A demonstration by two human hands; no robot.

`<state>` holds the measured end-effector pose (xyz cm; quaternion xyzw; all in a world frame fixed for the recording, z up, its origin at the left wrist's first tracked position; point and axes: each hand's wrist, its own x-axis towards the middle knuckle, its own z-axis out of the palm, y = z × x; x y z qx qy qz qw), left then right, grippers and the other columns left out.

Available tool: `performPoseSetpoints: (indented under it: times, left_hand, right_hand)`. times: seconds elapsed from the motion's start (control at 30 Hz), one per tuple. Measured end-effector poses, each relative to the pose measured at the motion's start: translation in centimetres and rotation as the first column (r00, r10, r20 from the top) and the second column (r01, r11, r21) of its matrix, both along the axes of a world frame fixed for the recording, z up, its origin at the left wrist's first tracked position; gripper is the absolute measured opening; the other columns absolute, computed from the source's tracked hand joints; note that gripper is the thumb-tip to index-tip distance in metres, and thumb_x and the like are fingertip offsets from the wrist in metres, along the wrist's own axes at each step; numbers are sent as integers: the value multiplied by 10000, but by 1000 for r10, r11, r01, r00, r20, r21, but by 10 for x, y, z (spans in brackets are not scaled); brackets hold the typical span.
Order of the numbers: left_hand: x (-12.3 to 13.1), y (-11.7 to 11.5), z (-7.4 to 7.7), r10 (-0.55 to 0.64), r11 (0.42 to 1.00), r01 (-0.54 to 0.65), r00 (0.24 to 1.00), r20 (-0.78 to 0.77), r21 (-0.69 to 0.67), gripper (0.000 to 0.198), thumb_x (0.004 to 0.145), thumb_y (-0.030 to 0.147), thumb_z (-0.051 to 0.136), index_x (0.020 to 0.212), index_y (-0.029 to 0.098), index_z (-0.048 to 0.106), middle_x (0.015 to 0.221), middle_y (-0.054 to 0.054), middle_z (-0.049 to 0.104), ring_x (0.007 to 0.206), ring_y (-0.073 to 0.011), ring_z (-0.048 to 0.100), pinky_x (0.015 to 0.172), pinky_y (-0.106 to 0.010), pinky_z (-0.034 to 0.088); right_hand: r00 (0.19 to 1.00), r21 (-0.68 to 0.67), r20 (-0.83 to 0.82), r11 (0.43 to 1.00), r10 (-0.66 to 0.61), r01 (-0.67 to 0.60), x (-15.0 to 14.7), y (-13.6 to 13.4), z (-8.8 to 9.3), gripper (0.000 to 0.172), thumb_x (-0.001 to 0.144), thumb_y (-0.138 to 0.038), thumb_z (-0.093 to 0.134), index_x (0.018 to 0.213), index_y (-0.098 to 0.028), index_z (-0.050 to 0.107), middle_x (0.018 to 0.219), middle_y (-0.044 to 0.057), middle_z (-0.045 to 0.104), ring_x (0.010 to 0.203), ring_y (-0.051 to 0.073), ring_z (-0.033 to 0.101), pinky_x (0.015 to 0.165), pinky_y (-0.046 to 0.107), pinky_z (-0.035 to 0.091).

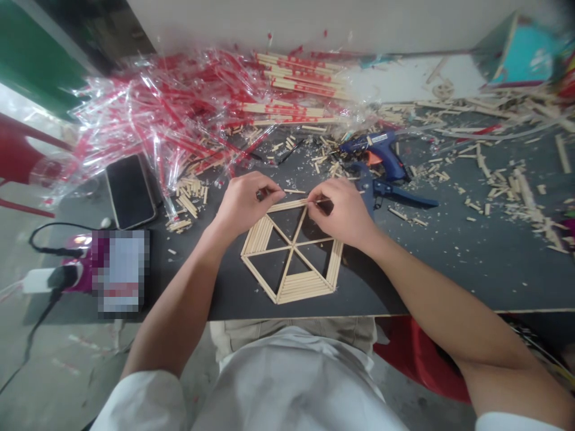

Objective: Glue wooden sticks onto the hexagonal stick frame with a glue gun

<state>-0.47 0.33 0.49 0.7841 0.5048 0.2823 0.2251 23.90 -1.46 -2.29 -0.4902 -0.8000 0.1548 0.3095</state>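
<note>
white shirt front [291, 383] at bottom edge; left hand [245, 203] and right hand [342, 212] close together, apart, both pinching short wooden sticks [294, 191] at top edge of hexagonal stick frame [291, 254], flat on dark tabletop [449, 269]; two blue glue guns [377, 149] just beyond right hand.

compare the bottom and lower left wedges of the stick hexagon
The bottom wedge has parallel sticks packed along its outer edge; the lower left wedge has none. Dark tabletop shows only near the hub in the bottom wedge, but throughout the lower left wedge. Both lie between spokes.
</note>
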Motion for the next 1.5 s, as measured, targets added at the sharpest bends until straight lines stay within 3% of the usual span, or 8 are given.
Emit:
performPoseSetpoints:
  times: [0.47, 0.7, 0.83, 0.97, 1.1, 1.27, 1.4, 1.5]
  left_hand:
    - [-3, 3, 0, 2, 1000, -2, 1000, -13, -20, 179, 961, 323, 715, 925, 186, 824, 900, -49, 783, 740, -150, 652, 764, -296, 535]
    - [12, -10, -3, -216, 971, 230, 963, -164, 70, 144, 1004, 319, 716, 1012, 217, 816, 1071, -67, 784, 1012, -214, 714, 863, -324, 546]
    - [16, -13, -8, -201, 961, 241, 945, -260, 135, 196, 1054, 294, 640, 977, 199, 794, 1028, -72, 777, 972, -202, 710, 814, -312, 536]
    - [14, -11, -10, -191, 963, 232, 946, -263, 137, 183, 1060, 294, 637, 1017, 192, 782, 1054, -76, 779, 985, -203, 716, 799, -311, 534]
    - [12, -10, -9, -211, 962, 249, 939, -271, 112, 192, 1086, 284, 593, 1046, 183, 751, 1055, -74, 786, 995, -211, 710, 819, -319, 534]
    - [13, -9, -12, -238, 952, 278, 936, -258, 131, 208, 1109, 287, 548, 1052, 174, 713, 1066, -81, 784, 995, -212, 695, 854, -329, 537]
    - [15, -8, -16, -244, 950, 280, 941, -235, 135, 206, 1112, 281, 539, 1046, 177, 705, 1074, -81, 787, 1012, -216, 695, 879, -336, 538]
    - [18, -5, -18, -250, 949, 284, 943, -221, 139, 206, 1109, 281, 546, 1034, 181, 710, 1066, -78, 788, 1018, -217, 701, 893, -341, 539]
  right_hand:
    - [999, -31, -35, 999, 31, -32, 4, 1, 2, 88, 915, -208, 632, 847, -257, 603, 870, 61, 703, 880, 272, 660, 833, 435, 488]
    - [993, -16, -79, 996, 85, -87, 3, -1, 1, 102, 983, -214, 587, 894, -247, 624, 913, 83, 678, 895, 261, 654, 816, 420, 539]
    - [993, -17, -47, 994, 107, -107, 4, -2, 8, 88, 1008, -251, 602, 939, -241, 656, 991, 98, 684, 959, 276, 668, 877, 457, 559]
    - [996, 64, 78, 997, 38, -43, 33, 5, 20, 125, 962, -320, 719, 1062, -251, 690, 1151, 126, 688, 1159, 361, 640, 1046, 569, 493]
    - [979, -21, 191, 997, -70, 75, 83, 15, 20, 398, 870, -595, 813, 967, -237, 668, 999, 121, 654, 924, 330, 645, 853, 517, 524]
    - [844, -259, 528, 929, -93, 264, 91, 13, 35, 302, 867, -478, 776, 815, -238, 601, 616, 10, 557, 523, 177, 462, 563, 361, 373]
    - [680, -363, 733, 835, -19, 414, 68, 4, 68, 101, 921, -293, 650, 890, -197, 652, 676, 54, 611, 587, 211, 553, 561, 341, 366]
    - [648, -413, 761, 801, 42, 434, 67, 4, 79, 73, 894, -247, 666, 844, -195, 670, 674, 70, 631, 589, 222, 569, 550, 340, 387]
